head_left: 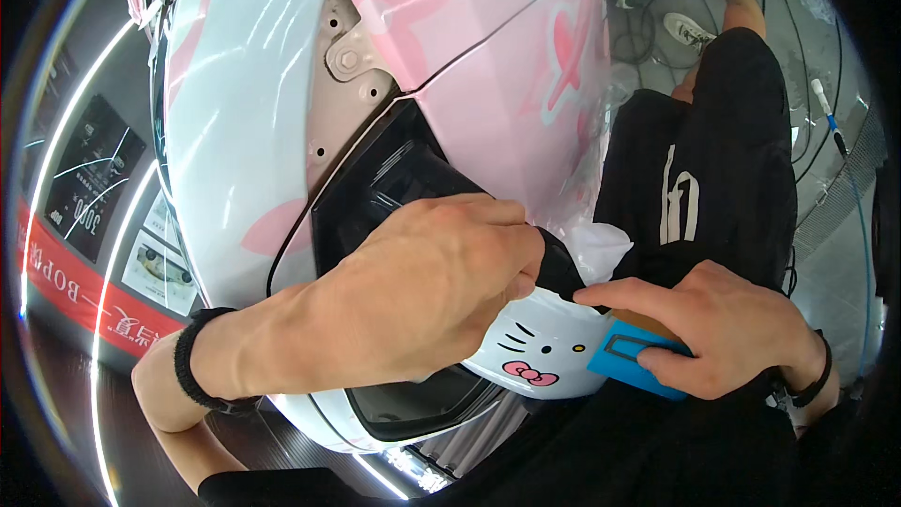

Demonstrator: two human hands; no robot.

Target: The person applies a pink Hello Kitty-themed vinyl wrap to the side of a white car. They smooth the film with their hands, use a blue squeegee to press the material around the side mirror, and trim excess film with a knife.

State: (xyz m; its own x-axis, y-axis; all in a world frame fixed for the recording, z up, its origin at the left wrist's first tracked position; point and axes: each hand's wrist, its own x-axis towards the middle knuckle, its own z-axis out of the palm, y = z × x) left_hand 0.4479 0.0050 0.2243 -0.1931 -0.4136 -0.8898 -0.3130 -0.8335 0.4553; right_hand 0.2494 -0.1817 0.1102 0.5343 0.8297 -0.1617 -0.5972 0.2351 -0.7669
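My left hand [450, 274] reaches across to a car's side mirror, its fingers curled at the black upper part of the housing [559, 260]; what the fingertips hold is hidden. A blue squeegee card [633, 359] is between the thumb and fingers of my right hand [711, 331], whose index finger touches the mirror's black edge. White film with a cartoon cat face and pink bow covers the mirror shell [542, 359]. A crumpled translucent piece of film [598, 250] sticks up beside the mirror.
A pink-patterned door [507, 120] and white fender [239, 98] stand ahead, with an exposed hinge [348, 60] between them. Hoses and cables [644, 32] lie on the floor near a metal grating [838, 183]. The car window [415, 405] is below my left forearm.
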